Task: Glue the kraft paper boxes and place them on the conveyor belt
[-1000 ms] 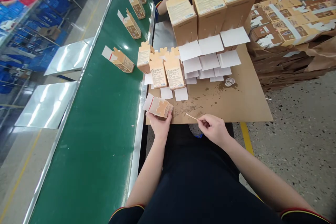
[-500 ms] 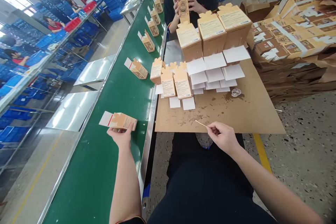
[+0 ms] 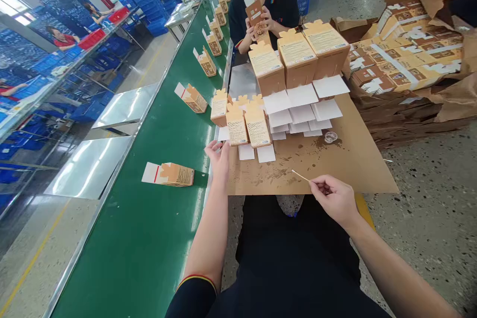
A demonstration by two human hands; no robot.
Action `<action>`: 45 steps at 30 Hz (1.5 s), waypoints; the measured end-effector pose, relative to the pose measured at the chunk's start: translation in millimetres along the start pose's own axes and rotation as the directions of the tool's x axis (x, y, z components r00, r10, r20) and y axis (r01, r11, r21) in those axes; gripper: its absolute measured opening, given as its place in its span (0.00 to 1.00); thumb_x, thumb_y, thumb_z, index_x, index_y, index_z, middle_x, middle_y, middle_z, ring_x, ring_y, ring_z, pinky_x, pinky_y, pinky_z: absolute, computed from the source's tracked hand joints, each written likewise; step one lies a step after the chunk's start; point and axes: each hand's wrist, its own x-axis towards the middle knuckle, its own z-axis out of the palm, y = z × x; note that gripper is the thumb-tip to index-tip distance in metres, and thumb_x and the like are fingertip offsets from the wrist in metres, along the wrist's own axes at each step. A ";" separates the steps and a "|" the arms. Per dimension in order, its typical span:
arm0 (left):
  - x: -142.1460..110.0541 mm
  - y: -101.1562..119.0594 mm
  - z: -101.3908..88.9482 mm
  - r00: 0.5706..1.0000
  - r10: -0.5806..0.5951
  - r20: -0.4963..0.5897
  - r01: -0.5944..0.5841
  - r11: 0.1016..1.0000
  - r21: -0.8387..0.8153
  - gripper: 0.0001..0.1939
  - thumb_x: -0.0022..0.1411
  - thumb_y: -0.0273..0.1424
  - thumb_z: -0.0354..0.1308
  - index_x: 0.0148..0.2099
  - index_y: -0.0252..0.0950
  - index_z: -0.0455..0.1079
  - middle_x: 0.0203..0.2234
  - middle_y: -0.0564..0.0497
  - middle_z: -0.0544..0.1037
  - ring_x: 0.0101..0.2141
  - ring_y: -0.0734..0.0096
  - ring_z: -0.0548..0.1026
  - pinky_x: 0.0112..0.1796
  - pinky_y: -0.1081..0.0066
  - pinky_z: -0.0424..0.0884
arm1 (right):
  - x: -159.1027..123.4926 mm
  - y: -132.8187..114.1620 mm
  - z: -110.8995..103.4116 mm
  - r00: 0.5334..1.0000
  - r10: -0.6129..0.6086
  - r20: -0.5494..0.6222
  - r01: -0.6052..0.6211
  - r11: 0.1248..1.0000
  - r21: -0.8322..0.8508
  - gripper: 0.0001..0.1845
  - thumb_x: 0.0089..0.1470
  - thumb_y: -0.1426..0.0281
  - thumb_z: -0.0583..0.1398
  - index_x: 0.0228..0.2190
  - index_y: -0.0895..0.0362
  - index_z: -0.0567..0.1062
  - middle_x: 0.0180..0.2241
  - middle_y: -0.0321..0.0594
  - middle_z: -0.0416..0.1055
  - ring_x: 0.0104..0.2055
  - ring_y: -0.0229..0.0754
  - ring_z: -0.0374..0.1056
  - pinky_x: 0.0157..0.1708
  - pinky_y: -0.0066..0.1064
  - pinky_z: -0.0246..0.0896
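My left hand [image 3: 219,155] is above the conveyor's inner edge, empty, with its fingers apart, close to the nearest upright cartons [image 3: 237,126] on the cardboard-topped table [image 3: 276,179]. A carton [image 3: 177,174] with its white flap out stands on the green belt [image 3: 149,238], away from that hand. Between the fingertips of my right hand [image 3: 333,196] is a thin cotton swab [image 3: 300,175], its tip pointing left over the front of the cardboard. Behind it lies a small clear plastic dish [image 3: 330,136] among wet spots.
Large cartons [image 3: 298,57] stand stacked at the table's back, white flaps hanging forward. Across from me a co-worker [image 3: 283,0] holds a carton. More cartons line the belt [image 3: 205,62]. At the right sits a paper-wrapped pile of flat cartons [image 3: 406,62].
My left hand has let go of the carton on the belt and moved right and up to the table cartons. My right hand, with the swab, has shifted slightly right.
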 end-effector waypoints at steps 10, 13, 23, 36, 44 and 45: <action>-42.4 -18.7 0.1 0.950 -0.263 0.170 0.295 0.932 -0.210 0.48 0.50 0.43 0.85 0.67 0.45 0.66 0.63 0.38 0.78 0.60 0.50 0.82 0.58 0.55 0.78 | 6.2 5.0 -44.5 0.987 -0.007 -0.159 -0.009 0.995 -0.099 0.17 0.65 0.54 0.68 0.30 0.52 0.83 0.24 0.40 0.79 0.23 0.42 0.73 0.26 0.33 0.74; -78.9 -19.2 -33.6 0.896 -0.308 0.321 0.394 0.885 -0.250 0.41 0.53 0.44 0.82 0.66 0.42 0.75 0.65 0.39 0.81 0.63 0.44 0.80 0.60 0.53 0.77 | 33.4 11.2 -73.7 0.976 -0.002 -0.216 -0.049 0.971 -0.233 0.15 0.62 0.56 0.68 0.30 0.53 0.83 0.25 0.43 0.79 0.25 0.43 0.74 0.28 0.34 0.74; -77.9 -15.6 -72.5 0.944 -0.200 0.264 0.285 0.898 -0.336 0.43 0.49 0.42 0.83 0.67 0.49 0.79 0.67 0.44 0.81 0.69 0.39 0.76 0.67 0.44 0.75 | 119.4 11.3 -99.1 0.998 0.046 0.053 -0.007 0.822 -0.569 0.08 0.51 0.73 0.64 0.24 0.50 0.75 0.24 0.41 0.76 0.27 0.47 0.71 0.29 0.37 0.64; -54.5 -38.1 -40.7 0.975 -0.150 0.162 0.181 0.964 -0.196 0.42 0.41 0.43 0.89 0.55 0.39 0.77 0.55 0.37 0.85 0.60 0.42 0.83 0.66 0.42 0.75 | 138.5 27.1 -95.9 0.990 0.078 0.119 0.011 0.791 -0.612 0.11 0.55 0.72 0.65 0.23 0.50 0.74 0.23 0.45 0.75 0.27 0.52 0.74 0.28 0.42 0.69; -58.8 -37.5 -40.4 0.975 -0.128 0.182 0.159 0.972 -0.172 0.41 0.44 0.41 0.88 0.58 0.39 0.76 0.58 0.37 0.84 0.61 0.43 0.83 0.68 0.44 0.74 | 32.8 -8.0 3.8 0.963 -0.148 0.225 0.188 0.967 -0.169 0.09 0.68 0.69 0.62 0.34 0.52 0.80 0.29 0.38 0.80 0.28 0.43 0.75 0.30 0.33 0.73; -58.9 -36.9 -39.8 0.974 -0.130 0.186 0.161 0.974 -0.159 0.41 0.44 0.40 0.88 0.58 0.39 0.76 0.57 0.37 0.85 0.61 0.43 0.83 0.68 0.44 0.74 | 20.8 -9.9 27.8 0.946 -0.176 0.271 0.210 0.972 -0.100 0.10 0.68 0.71 0.61 0.33 0.52 0.79 0.28 0.38 0.79 0.27 0.42 0.74 0.30 0.32 0.72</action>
